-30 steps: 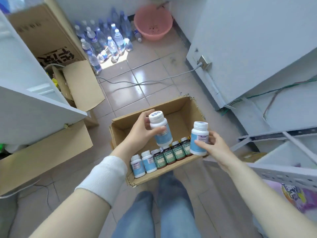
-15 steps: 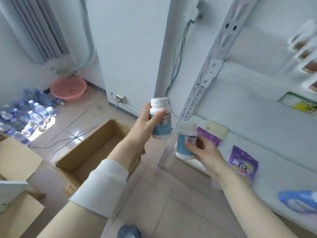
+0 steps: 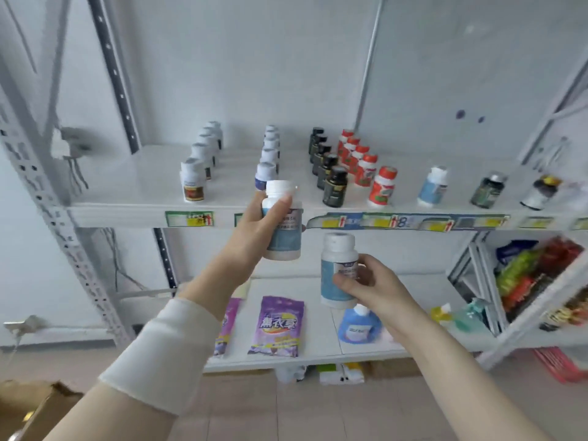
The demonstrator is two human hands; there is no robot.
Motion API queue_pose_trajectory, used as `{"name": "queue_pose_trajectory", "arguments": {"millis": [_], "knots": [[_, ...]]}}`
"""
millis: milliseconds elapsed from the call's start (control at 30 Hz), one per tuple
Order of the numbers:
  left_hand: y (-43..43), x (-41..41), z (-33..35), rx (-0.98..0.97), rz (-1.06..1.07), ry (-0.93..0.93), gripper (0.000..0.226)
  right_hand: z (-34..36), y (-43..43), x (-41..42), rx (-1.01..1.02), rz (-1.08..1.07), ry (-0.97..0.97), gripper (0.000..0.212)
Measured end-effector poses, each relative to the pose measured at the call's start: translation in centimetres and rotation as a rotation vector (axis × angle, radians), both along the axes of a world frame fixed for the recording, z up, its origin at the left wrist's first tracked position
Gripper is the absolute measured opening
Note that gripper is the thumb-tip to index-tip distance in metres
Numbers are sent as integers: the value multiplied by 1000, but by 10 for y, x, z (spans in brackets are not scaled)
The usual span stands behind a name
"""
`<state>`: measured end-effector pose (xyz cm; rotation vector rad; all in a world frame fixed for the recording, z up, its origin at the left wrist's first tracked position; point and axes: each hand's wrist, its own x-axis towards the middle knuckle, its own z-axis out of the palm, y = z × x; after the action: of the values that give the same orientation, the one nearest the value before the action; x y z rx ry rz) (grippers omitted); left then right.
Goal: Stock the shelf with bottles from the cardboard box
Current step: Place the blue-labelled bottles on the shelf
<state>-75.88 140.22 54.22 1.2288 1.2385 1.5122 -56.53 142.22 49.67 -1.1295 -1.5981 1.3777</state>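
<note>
Gripping one blue-labelled bottle (image 3: 282, 222) per hand, left hand (image 3: 254, 227) and right hand (image 3: 374, 289) faced a shelf (image 3: 127, 214) tagged "8".

White wall (image 3: 254, 58), beige tiled floor (image 3: 318, 409), bright light.

Brown cardboard box (image 3: 22, 405): only one corner in frame, cut by left and bottom edges, contents hidden. White-capped blue-label bottle (image 3: 281, 227) in left hand (image 3: 254, 230): label text blurred, unreadable; fingers cover its left side. Second white-capped blue-label bottle (image 3: 337, 268) in right hand (image 3: 372, 288): thumb covers part of label. Price tags on white metal shelf edge (image 3: 127, 214): smeared, illegible. Dark bottles at far right of shelf (image 3: 541, 192): blurred.
</note>
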Motion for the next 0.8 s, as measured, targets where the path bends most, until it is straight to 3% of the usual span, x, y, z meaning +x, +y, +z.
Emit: {"name": "queue_pose_trajectory", "arguments": {"millis": [100, 400, 800], "knots": [[35, 54, 21, -19, -42, 62, 55, 16, 25, 51, 33, -88, 20, 23], [161, 141, 57, 62, -137, -15, 25, 59, 135, 141, 131, -219, 58, 19], [377, 173, 103, 81, -229, 369, 42, 119, 338, 175, 145, -156, 52, 31]]}}
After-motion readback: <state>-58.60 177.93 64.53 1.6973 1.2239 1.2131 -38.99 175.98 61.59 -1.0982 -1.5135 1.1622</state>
